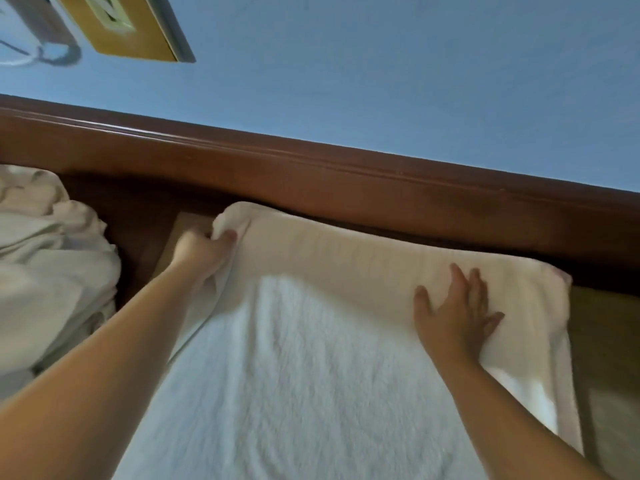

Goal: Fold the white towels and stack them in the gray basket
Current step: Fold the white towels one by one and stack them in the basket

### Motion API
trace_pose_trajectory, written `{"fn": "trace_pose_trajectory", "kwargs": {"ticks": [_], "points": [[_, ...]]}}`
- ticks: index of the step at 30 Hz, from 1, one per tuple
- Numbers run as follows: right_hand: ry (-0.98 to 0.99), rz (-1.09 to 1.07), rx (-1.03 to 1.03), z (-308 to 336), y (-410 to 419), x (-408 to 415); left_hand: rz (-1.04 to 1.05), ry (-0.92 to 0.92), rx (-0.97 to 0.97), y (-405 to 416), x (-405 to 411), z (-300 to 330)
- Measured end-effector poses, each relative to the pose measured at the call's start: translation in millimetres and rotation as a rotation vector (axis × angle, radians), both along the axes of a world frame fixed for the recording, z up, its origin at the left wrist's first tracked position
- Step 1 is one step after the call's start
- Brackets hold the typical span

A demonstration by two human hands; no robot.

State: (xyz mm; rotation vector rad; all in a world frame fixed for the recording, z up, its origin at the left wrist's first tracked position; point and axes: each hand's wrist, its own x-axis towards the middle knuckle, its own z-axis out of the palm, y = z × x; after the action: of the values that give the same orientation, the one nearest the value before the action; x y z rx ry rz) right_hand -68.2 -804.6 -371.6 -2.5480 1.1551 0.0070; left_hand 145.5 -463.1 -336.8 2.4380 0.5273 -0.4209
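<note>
A white towel (311, 358) lies spread in front of me, its far end folded over into a thick band against the wooden board. My left hand (201, 252) grips the towel's far left corner, fingers curled round the bunched cloth. My right hand (453, 313) lies flat with spread fingers on the folded band near the right end. The gray basket is not in view.
A heap of crumpled white towels (52, 271) lies at the left. A brown wooden headboard (346, 188) runs across behind the towel, with a blue wall (381, 71) above it. A wooden wall panel with sockets (128, 26) sits at upper left.
</note>
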Motion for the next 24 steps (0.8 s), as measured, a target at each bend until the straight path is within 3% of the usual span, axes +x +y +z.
{"fn": "trace_pose_trajectory", "kwargs": {"ticks": [6,11,13,18,21,24], "points": [[0.085,0.018,-0.049,-25,2,-2,-0.022,-0.073,-0.054,5,30,10],[0.101,0.024,-0.055,-26,2,-1,0.234,-0.201,-0.168,16,30,4],[0.086,0.017,-0.057,-25,2,-1,0.221,-0.252,-0.113,25,28,6],[0.063,0.032,-0.040,-20,3,-2,-0.122,-0.306,0.166,2,-33,8],[0.091,0.065,0.046,-12,-2,-2,-0.346,-0.304,0.141,-65,-141,11],[0.103,0.166,0.108,3,-18,-8,-0.523,-0.132,0.155,-137,-254,10]]}}
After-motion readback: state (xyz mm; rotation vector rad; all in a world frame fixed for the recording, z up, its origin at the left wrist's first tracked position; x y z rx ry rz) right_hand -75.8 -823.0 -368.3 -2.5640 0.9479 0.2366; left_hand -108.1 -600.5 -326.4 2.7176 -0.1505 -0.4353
